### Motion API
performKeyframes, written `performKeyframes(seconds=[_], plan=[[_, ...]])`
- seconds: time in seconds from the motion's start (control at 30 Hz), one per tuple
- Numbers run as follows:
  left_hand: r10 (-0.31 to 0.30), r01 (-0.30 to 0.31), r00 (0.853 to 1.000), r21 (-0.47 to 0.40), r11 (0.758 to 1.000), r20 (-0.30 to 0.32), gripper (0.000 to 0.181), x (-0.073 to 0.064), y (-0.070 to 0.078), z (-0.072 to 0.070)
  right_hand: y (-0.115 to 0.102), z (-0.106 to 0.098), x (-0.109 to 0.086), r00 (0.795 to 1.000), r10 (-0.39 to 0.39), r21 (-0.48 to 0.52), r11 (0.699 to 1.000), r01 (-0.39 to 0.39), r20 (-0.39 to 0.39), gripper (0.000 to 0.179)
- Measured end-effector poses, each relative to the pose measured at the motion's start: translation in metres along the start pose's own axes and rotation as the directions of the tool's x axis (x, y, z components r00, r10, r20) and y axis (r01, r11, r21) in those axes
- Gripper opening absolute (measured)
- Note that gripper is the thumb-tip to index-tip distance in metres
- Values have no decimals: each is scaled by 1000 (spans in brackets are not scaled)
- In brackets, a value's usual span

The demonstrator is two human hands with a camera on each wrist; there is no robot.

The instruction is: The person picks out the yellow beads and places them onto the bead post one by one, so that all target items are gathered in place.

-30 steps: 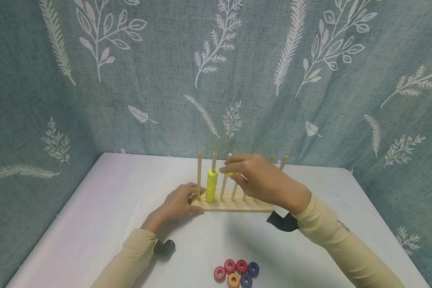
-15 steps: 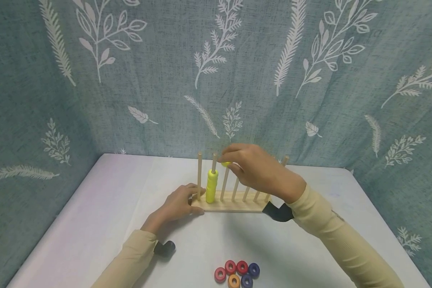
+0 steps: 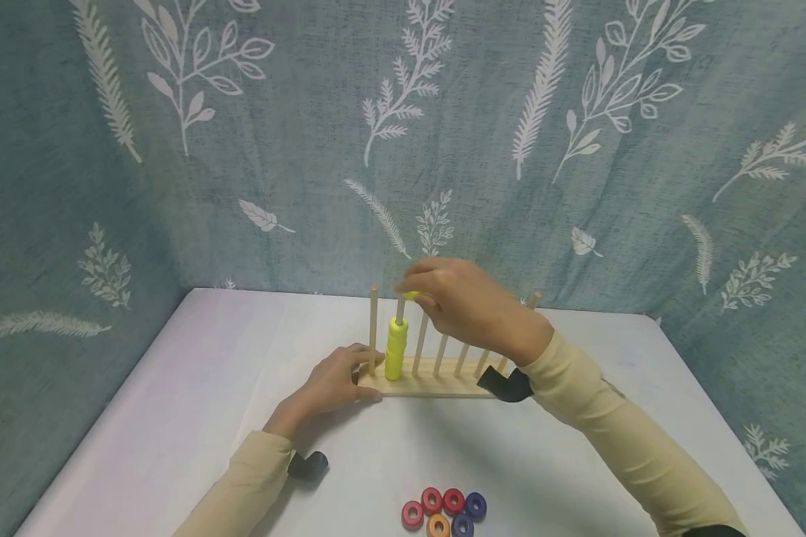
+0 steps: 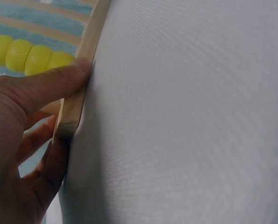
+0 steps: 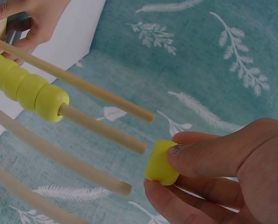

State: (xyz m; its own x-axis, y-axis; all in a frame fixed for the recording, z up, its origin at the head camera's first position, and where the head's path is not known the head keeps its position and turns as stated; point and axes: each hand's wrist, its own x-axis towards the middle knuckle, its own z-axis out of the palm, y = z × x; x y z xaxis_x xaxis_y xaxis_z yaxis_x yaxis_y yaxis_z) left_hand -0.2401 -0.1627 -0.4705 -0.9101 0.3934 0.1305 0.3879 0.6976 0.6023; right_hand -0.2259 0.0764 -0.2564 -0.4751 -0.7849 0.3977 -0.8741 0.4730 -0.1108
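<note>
A wooden peg rack (image 3: pixel 436 386) stands on the table with a row of upright pegs. My left hand (image 3: pixel 333 379) grips its left end, thumb (image 4: pixel 73 77) on the front edge and fingers behind. A stack of yellow rings (image 3: pixel 394 349) sits on the second peg from the left, whose upper part is bare. My right hand (image 3: pixel 473 304) is above the rack, pinching one yellow ring (image 5: pixel 160 162) between thumb and fingers. In the right wrist view this ring is right at the tip of the second peg (image 5: pixel 106 129). The hand hides some peg tops in the head view.
Several loose rings lie on the white table (image 3: pixel 194 358) near the front: red rings (image 3: pixel 412 515), an orange ring (image 3: pixel 438 526) and dark blue rings (image 3: pixel 475 506). A leaf-patterned teal curtain (image 3: pixel 309 149) hangs behind the table and along its sides.
My right hand has moved up and left with the yellow ring, from beside the third peg to the top of the second. The left hand has stayed on the rack's end.
</note>
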Motion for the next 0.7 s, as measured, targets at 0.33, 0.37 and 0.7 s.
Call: performKeyframes(seconds=[0.33,0.37,0.7], plan=[[-4,4,1000,-3,1000,-10,63,-3,2,0,3,6,12,998,41,-12,999,-40,47,31],[-3,3,1000,-3,1000,-10,63,-2,2,0,3,6,13,998,45,-11,999,-44,51,31],[-1,1,1000,-13,1000,-3,63,-1,2,0,5,15,15,999,30,-19,999,-29,45,30]])
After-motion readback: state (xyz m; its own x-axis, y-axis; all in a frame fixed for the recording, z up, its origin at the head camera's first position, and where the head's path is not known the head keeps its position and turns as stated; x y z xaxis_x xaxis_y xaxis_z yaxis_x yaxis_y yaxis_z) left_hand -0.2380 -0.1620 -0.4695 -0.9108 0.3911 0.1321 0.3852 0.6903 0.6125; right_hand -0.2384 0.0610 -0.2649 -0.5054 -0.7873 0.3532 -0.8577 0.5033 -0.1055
